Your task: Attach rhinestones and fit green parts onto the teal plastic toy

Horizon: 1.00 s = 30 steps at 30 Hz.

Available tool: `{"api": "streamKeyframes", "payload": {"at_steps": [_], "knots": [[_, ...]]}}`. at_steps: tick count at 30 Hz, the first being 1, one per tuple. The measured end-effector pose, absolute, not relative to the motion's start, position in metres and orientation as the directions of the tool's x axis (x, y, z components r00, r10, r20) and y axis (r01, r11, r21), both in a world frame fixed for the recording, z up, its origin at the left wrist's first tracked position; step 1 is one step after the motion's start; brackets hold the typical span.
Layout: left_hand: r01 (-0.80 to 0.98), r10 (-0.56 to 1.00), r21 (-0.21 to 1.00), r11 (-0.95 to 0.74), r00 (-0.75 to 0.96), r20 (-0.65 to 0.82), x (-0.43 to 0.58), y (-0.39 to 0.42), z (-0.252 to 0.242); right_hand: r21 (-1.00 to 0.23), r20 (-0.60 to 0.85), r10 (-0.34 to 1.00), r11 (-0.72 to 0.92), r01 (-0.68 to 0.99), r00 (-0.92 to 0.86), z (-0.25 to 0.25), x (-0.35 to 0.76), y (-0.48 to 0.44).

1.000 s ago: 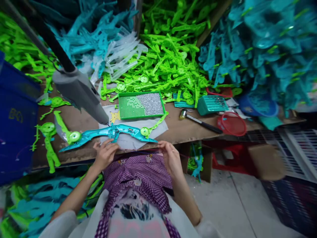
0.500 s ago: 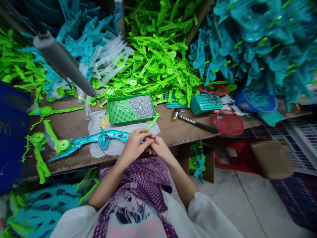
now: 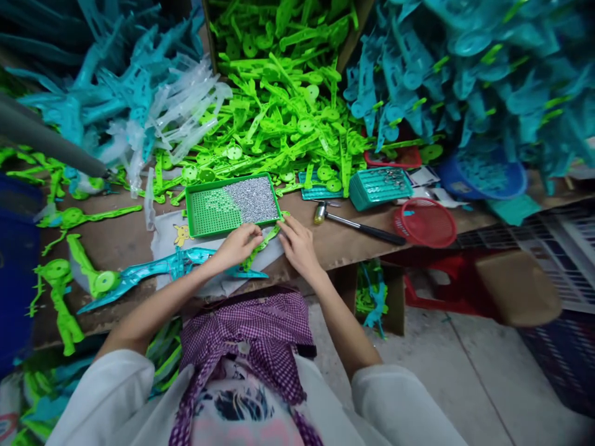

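My left hand point(image 3: 239, 244) is at the front edge of a green perforated tray point(image 3: 198, 229), fingers curled together; anything in them is too small or hidden to make out. The tray's right half holds many small silvery metal pieces point(image 3: 253, 197). My right hand point(image 3: 300, 246) is at the tray's near right corner, fingers stretched out and touching the upper end of a light green plastic arm point(image 3: 264, 243). This arm slants down between both hands onto a blue translucent plastic bow-shaped part point(image 3: 153, 265). My left wrist covers some of the blue part.
A hammer point(image 3: 360, 228) lies to the right, beside a red mesh basket point(image 3: 425, 223) and a teal box point(image 3: 379, 189). Heaped green parts point(image 3: 288, 124) rise behind the tray. Blue parts point(image 3: 413, 74) are piled at the right. A grey rod-shaped tool point(image 3: 51, 133) hangs at the left.
My hands, together over the blue part before, have separated. The left moved up to the tray's front edge, the right to its corner. The view has shifted slightly.
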<state>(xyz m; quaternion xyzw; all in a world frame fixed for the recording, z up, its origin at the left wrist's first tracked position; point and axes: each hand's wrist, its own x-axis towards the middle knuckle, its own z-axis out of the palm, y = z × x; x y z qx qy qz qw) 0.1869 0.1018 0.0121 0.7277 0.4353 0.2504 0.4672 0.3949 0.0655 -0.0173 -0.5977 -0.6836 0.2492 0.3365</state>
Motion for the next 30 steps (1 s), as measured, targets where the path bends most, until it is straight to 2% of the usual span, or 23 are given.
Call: {"api": "streamKeyframes", "payload": {"at_steps": [3,5,10,15,20,25,27,30], "knots": [[0.438,0.849,0.876,-0.205,0.525,-0.064,0.195,0.096,0.003,-0.628,0.127,0.981,0.195,0.753,-0.147,-0.028,0.396,0.074],[0.439,0.836,0.873,-0.214,0.544,-0.069,0.200,0.090,0.002,-0.617,0.139,0.981,0.194,0.762,-0.137,-0.026,0.399,0.066],[0.461,0.781,0.843,-0.276,0.619,-0.083,0.206,0.092,0.012,-0.769,0.211,0.977,0.156,0.620,0.017,-0.001,0.401,0.035],[0.458,0.685,0.844,-0.279,0.711,-0.159,0.206,0.103,0.026,-0.851,0.143,0.980,0.193,0.489,-0.137,0.013,0.397,0.035],[0.410,0.654,0.876,-0.253,0.740,-0.157,0.204,0.111,0.026,-0.910,0.089,0.988,0.133,0.393,-0.130,0.009,0.399,0.039],[0.392,0.747,0.850,-0.352,0.665,0.003,0.204,0.112,0.019,-0.969,-0.026,0.999,-0.035,0.245,0.040,0.002,0.394,0.037],[0.369,0.743,0.818,-0.441,0.662,0.102,0.204,0.110,0.018,-0.986,-0.128,0.988,-0.136,0.094,0.089,-0.002,0.392,0.038],[0.340,0.678,0.752,-0.564,0.711,0.188,0.204,0.109,0.017,-0.945,-0.309,0.948,-0.298,-0.137,0.074,-0.006,0.392,0.040]]}}
